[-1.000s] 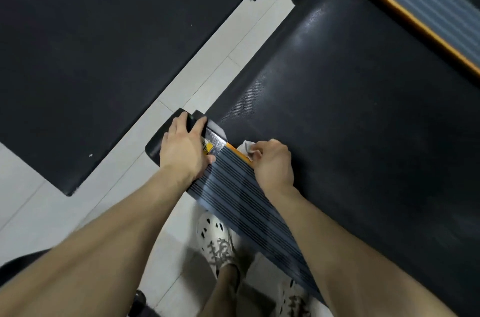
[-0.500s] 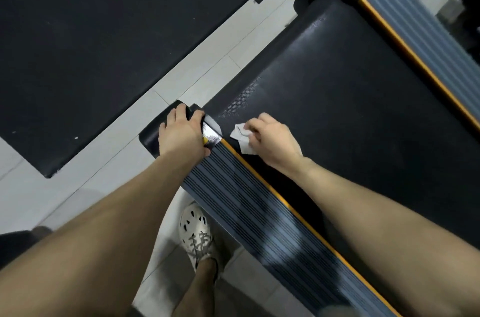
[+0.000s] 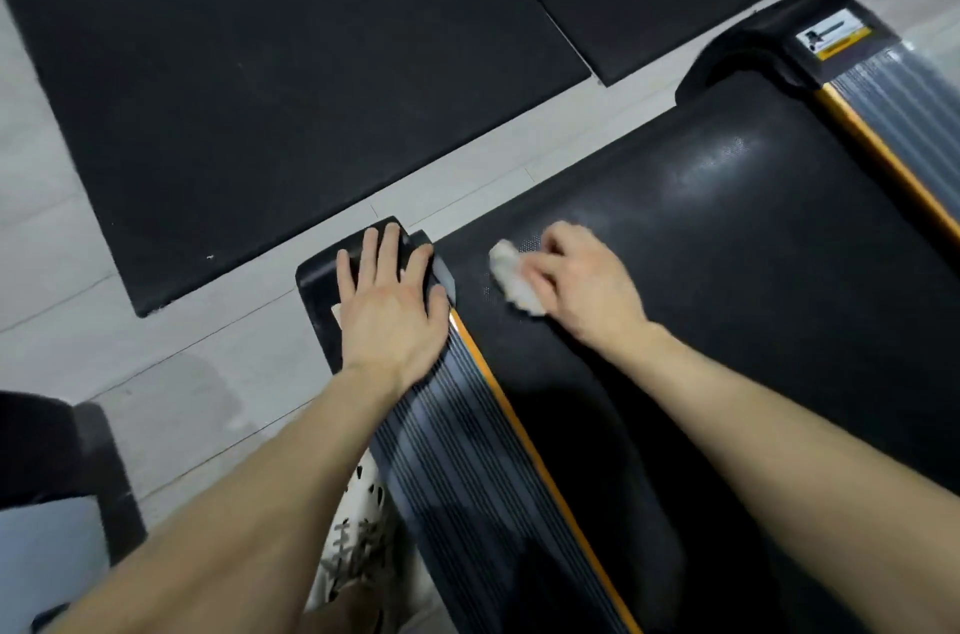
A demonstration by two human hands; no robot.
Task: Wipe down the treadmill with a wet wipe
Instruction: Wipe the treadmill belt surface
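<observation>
The treadmill's black belt (image 3: 753,280) fills the right half of the view, with a grey ribbed side rail (image 3: 467,467) edged in orange along its left. My left hand (image 3: 389,311) lies flat with spread fingers on the rail's black end cap (image 3: 317,280). My right hand (image 3: 582,285) presses a crumpled white wet wipe (image 3: 511,277) onto the belt near its rear left corner, fingers curled over it. A second ribbed rail (image 3: 904,114) with a warning sticker runs along the far right.
Black rubber floor mats (image 3: 270,77) cover the pale tiled floor (image 3: 171,373) behind the treadmill. My foot in a white perforated shoe (image 3: 358,529) stands beside the left rail. A dark object (image 3: 57,451) sits at the lower left edge.
My right hand has carried the wipe off the orange rail edge and out onto the belt, away from my left hand. My left hand stays on the end cap.
</observation>
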